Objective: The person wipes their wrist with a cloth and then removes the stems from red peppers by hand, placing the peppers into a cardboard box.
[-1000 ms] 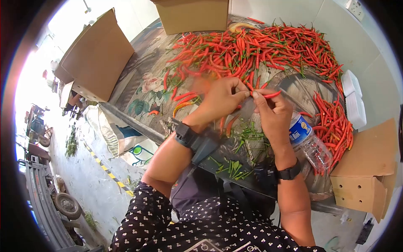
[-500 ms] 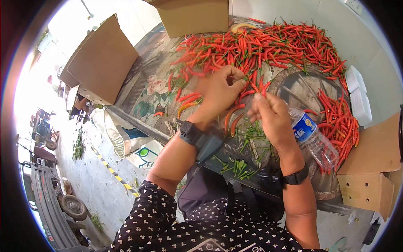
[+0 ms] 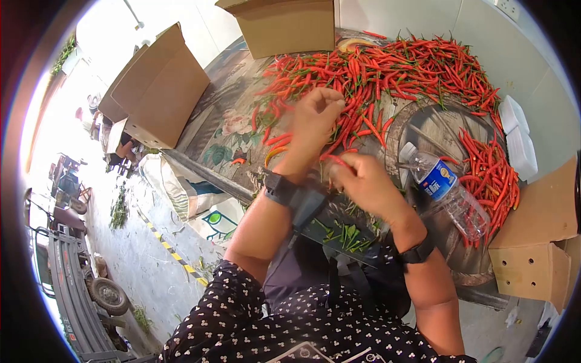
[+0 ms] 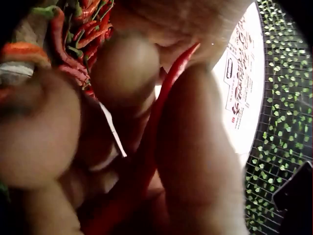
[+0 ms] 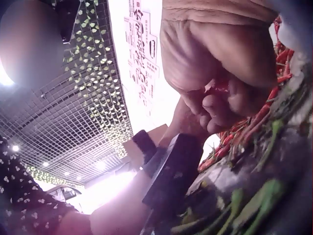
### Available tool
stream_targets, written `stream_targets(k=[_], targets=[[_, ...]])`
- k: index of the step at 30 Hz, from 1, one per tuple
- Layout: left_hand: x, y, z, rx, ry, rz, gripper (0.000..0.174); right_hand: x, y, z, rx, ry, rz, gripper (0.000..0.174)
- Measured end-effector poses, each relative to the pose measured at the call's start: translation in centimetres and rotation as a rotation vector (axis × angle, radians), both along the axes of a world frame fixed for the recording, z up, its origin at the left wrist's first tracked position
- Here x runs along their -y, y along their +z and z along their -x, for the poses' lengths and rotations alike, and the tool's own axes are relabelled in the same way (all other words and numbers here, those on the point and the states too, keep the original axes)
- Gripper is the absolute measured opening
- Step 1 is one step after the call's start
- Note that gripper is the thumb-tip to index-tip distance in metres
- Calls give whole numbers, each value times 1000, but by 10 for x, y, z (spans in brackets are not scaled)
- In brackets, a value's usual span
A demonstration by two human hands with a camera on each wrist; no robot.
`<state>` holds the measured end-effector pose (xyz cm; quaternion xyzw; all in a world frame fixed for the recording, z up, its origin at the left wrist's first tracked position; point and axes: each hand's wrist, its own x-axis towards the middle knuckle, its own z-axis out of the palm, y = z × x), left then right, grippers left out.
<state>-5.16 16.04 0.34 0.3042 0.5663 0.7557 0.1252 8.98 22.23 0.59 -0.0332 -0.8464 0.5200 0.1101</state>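
My right hand (image 3: 366, 184) pinches a red chili pepper (image 3: 333, 160) near the front of the table. In the left wrist view that red chili (image 4: 171, 83) runs between large, blurred fingers close to the camera. Farther forward, my left hand (image 3: 318, 118) is over the near side of the big chili heap (image 3: 411, 66), its thumb and forefinger curled together at the tips. Nothing shows between those tips; its other fingers are blurred. In the right wrist view, the curled fingers of my right hand (image 5: 220, 54) partly cover a bit of red.
Green stems (image 3: 348, 236) lie at the table's front edge. A plastic bottle (image 3: 445, 184) lies beside a smaller chili pile (image 3: 487, 175) on the right. White foam trays (image 3: 519, 139) and cardboard boxes (image 3: 160, 88) stand around the edges.
My right hand has drawn back and left with a chili, away from the heap and the bottle. The left hand has shifted slightly left and forward; the two hands' fingertips have parted.
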Motion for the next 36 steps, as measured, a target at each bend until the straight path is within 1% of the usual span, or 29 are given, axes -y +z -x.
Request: stream_targets(k=[2, 3, 4, 5, 7, 9, 10, 11, 12, 13, 14, 16, 17, 18, 19, 20, 21, 24, 25, 26, 27, 28, 29, 30, 32, 33, 35, 36], targets=[[1, -2, 5, -9, -38, 13, 12, -20, 4, -1, 211, -129, 28, 22], [2, -3, 8, 0, -75, 81, 12, -32, -4, 1, 146, -171, 6, 22], [3, -3, 9, 8, -114, 149, 12, -45, -6, -1, 143, -180, 7, 22], [4, -1, 9, 5, -123, 148, 12, -58, -6, -4, 145, -218, -17, 22], [6, 4, 5, -99, -113, 306, 10, -83, -6, -8, 146, -263, -43, 23], [5, 3, 3, -146, -130, 314, 10, -102, -6, -12, 70, -412, -36, 23], [5, 2, 3, -192, -143, 325, 10, -106, -5, -14, 68, -416, -38, 23], [4, 0, 4, -197, -145, 321, 10, -111, -4, -16, 27, -469, 28, 22], [4, -4, 6, -264, -197, 387, 9, -115, -4, -15, -15, -518, 93, 21], [4, -4, 5, -329, -249, 457, 9, -115, -9, -13, -13, -478, 161, 20], [5, -3, 4, -334, -249, 460, 9, -114, -15, -11, -18, -479, 166, 20], [5, 2, -2, -405, -273, 579, 8, -105, -24, -6, 27, -339, 280, 19], [3, 1, -2, -413, -281, 582, 8, -101, -18, -5, 25, -279, 427, 17], [2, -1, -1, -422, -234, 610, 8, -101, -20, -3, 18, -286, 429, 17], [1, -3, -1, -432, -190, 638, 8, -102, -24, -1, -6, -249, 520, 16], [-1, -5, 0, -441, -204, 637, 8, -105, -28, 0, -31, -216, 610, 16], [-2, -8, 1, -447, -181, 633, 7, -108, -31, 0, -80, -204, 645, 15], [-11, -6, -6, -496, -151, 576, 6, -106, -31, -1, -114, -246, 640, 15], [-14, 1, -13, -435, -185, 532, 7, -105, -30, 1, -77, -283, 541, 15], [-16, 9, -19, -372, -215, 488, 8, -104, -28, 1, -83, -285, 537, 15], [-20, 19, -27, -376, -214, 485, 8, -100, -26, 1, -65, -291, 549, 16], [-25, 30, -37, -541, -275, 474, 9, -99, -24, 0, -45, -293, 562, 16], [-29, 39, -47, -704, -334, 463, 9, -100, -26, 0, -82, -255, 622, 15], [-35, 45, -54, -704, -328, 462, 9, -100, -28, 0, -81, -249, 619, 15], [-47, 58, -62, -907, -383, 449, 10, -99, -32, 0, -186, -214, 766, 17], [-48, 62, -62, -912, -380, 449, 10, -100, -32, -1, -191, -212, 765, 17], [-49, 70, -64, -850, -266, 432, 11, -101, -23, -8, -151, -384, -51, 21], [-47, 70, -60, -850, -257, 427, 11, -100, -19, -15, -154, -377, -58, 21]])
